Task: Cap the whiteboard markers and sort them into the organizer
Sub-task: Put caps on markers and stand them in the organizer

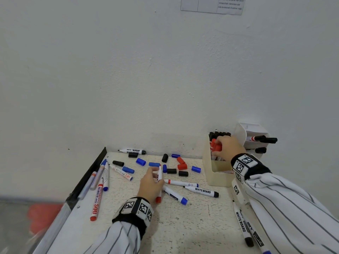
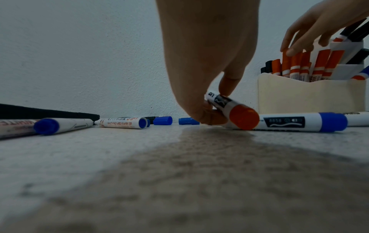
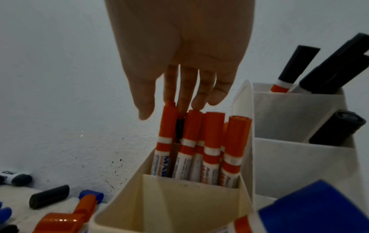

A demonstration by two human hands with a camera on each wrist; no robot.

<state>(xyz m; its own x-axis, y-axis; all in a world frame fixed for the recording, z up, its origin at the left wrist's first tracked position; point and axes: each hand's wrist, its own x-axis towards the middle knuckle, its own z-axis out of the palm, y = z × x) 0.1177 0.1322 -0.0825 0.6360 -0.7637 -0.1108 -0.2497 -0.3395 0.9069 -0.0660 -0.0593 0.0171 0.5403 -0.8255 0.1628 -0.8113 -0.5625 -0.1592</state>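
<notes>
Red markers [image 3: 209, 141] racked in organizer [image 1: 216, 173], right fingers [image 3: 199, 88] loose above; left fingers [image 2: 227, 85] pinch red marker [image 2: 235, 110]; many loose caps [image 1: 170, 166] remain lower centre on desk [image 1: 192, 226].

You wear a white shirt with thin dark pinstripes; both sleeves [image 1: 286, 202] reach your wrists. Each wrist carries a black band [image 1: 131, 219] topped with white blocks [image 1: 244, 163] printed with black-and-white square tags. Your hands are bare.

White textured wall [image 1: 128, 70], taped printed paper sheet [image 1: 212, 5], speckled tabletop [image 1: 192, 226], grey floor [image 1: 11, 217]
</notes>
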